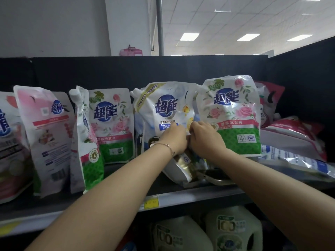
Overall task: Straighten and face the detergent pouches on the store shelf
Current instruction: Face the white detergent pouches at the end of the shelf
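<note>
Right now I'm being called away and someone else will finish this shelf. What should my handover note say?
Left hand and right hand both grip the blue pouch mid-shelf; it leans, base forward.
Done: the right rose pouch and the left rose pouch stand facing front.
Left: stand the blue pouch up, turn the sideways pouch and the backwards pink pouch, lift the fallen pouches at the far right.

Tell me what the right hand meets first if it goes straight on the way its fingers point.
The right hand is touching the white pouch, so that pouch comes first; depth behind it is unclear.
</note>
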Motion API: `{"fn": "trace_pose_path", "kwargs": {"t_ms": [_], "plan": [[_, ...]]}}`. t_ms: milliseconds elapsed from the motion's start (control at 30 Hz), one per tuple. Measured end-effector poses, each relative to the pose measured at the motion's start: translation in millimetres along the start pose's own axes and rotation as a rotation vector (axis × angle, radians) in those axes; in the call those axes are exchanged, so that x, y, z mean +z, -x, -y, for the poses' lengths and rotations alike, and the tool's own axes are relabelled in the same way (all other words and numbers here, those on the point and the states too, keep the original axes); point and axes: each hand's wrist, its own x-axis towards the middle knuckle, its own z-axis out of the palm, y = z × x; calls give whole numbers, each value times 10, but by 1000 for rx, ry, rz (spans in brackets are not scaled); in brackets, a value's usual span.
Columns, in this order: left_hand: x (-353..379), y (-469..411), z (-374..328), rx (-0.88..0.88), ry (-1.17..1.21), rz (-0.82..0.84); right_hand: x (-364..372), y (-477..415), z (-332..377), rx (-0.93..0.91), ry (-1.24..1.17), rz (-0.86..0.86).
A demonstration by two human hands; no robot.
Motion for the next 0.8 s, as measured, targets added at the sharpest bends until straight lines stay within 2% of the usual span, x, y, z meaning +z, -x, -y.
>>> {"fn": "trace_pose_path", "kwargs": {"t_ms": [167,367,533,800], "plan": [[-27,-7,-57,-45,-3,14,41,-56,-21,2,-13,-3],[17,134,-67,-29,16,-153,42,-61,-73,38,-75,-44],[-41,176,62,17,36,-278,91,5,-140,-28,-106,-153],[-88,223,178,72,27,-324,102,13,-134,-40,-136,-224]]}}
